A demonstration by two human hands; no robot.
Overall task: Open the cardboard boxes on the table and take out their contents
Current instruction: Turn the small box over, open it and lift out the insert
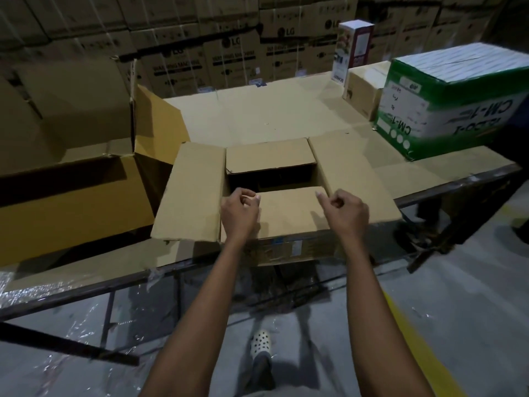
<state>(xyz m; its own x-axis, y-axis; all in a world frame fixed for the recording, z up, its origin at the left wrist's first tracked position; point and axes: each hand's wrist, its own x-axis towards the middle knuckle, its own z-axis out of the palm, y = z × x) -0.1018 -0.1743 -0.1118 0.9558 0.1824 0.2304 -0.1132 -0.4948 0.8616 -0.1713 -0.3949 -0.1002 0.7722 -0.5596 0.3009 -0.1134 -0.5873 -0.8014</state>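
Both forearms (200, 310) reach over the near edge of the table (272, 116) to the cardboard box (194, 190) standing there, its side flaps spread wide. Left hand (240, 214) curls its fingers at the left corner of the near flap (289, 213), though I cannot tell whether it grips; right hand (347, 214) hovers over the right corner, fingers curled on nothing

Plain brown open box (289, 216); green-and-white printed carton (446, 110) at the desk's right edge; shoe (261, 340) seems white, dark-dotted; yellow floor stripe (412, 333).
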